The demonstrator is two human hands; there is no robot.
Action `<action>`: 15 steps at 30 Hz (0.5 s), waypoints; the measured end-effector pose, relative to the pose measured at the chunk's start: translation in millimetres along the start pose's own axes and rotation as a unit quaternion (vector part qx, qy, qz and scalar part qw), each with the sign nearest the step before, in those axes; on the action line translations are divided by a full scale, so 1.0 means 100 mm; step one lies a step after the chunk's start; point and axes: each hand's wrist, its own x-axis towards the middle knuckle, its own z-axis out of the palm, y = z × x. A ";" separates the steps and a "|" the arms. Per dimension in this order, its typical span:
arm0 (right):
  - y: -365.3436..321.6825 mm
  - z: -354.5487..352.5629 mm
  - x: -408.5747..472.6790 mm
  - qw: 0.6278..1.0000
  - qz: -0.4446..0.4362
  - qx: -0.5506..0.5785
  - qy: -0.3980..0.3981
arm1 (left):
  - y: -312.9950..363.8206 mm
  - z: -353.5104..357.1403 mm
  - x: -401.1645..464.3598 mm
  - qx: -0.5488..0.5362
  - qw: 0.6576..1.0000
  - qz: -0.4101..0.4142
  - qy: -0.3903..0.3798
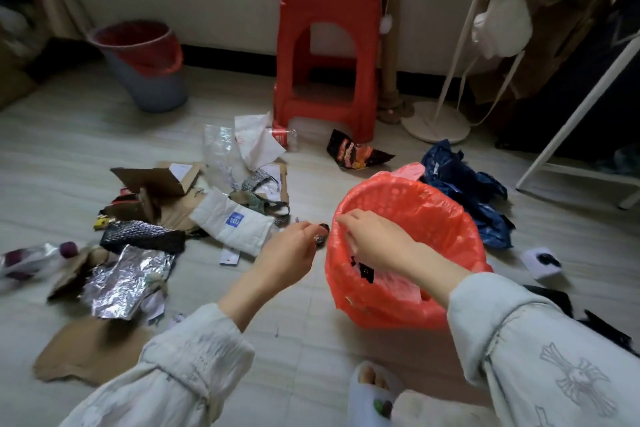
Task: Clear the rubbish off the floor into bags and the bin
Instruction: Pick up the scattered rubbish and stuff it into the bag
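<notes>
An open red plastic bag (433, 218) stands on the floor at centre right with a few scraps inside. My right hand (374, 239) pinches its near-left rim. My left hand (291, 253), just left of the bag, pinches a small dark wrapper (321, 236) at its fingertips. Rubbish lies spread to the left: a white padded mailer (232, 222), torn cardboard (162, 180), a black textured pouch (142, 236), crumpled foil (128, 284), clear plastic film (218, 146) and white paper (256, 139). A grey bin (152, 80) with a red liner stands at the far left.
A red plastic stool (329, 52) stands by the wall, a small bottle (282, 137) at its foot. A black-and-orange snack packet (356, 152) and a crumpled blue bag (464, 184) lie near the red bag. A white stand base (436, 121) and rack leg (571, 121) are on the right.
</notes>
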 end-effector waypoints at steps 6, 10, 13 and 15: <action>-0.97 0.36 0.38 0.997 -0.072 0.037 0.010 | -0.80 -0.15 -0.64 -0.003 0.988 -0.155 -0.014; -1.46 1.04 0.52 0.993 -0.073 0.068 -0.065 | -1.39 -0.03 -1.16 -0.013 0.971 -0.238 -0.032; -1.65 1.62 0.62 0.987 -0.096 0.047 -0.124 | -1.80 0.24 -1.56 -0.028 0.955 -0.291 -0.044; -1.74 1.98 0.68 0.981 -0.114 0.024 -0.156 | -2.04 0.46 -1.77 -0.042 0.943 -0.326 -0.062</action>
